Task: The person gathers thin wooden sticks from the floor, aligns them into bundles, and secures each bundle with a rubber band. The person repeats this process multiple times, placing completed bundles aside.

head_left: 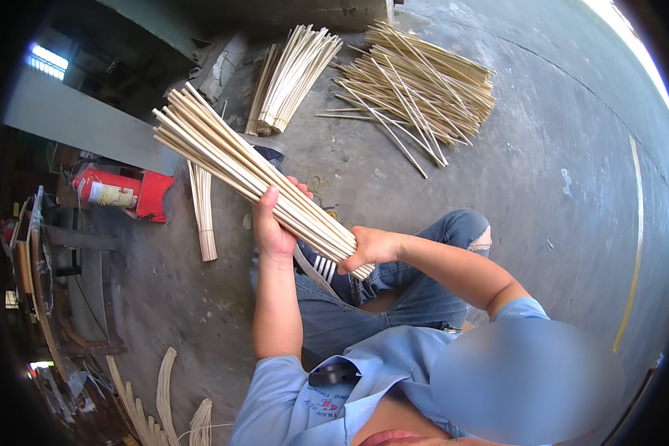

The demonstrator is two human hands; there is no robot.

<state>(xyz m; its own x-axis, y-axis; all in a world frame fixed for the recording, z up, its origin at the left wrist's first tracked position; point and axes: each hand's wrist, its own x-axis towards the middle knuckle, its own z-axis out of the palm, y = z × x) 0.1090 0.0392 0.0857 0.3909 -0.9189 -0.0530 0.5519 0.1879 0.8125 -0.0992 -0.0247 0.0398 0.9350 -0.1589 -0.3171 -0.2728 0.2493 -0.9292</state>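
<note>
A thick bundle of pale rattan-like sticks (238, 167) lies slanted across my lap, its far end fanning out to the upper left. My left hand (279, 223) cradles the bundle near its middle, thumb on the near side and fingertips showing on the far side. At the lower right end my right hand (368, 249) is wrapped round the sticks, close to their cut ends. Below the bundle are my crossed legs in jeans (424, 275) and a dark shoe with white stripes (323, 264).
A large loose pile of sticks (424, 89) lies on the concrete floor ahead. Left of it stands a tied bundle (293, 78). A smaller bundle (202, 215) lies near a red fire extinguisher (111, 189). Rubber bands (317, 184) lie beyond my hands. More bundles (167, 394) are at lower left.
</note>
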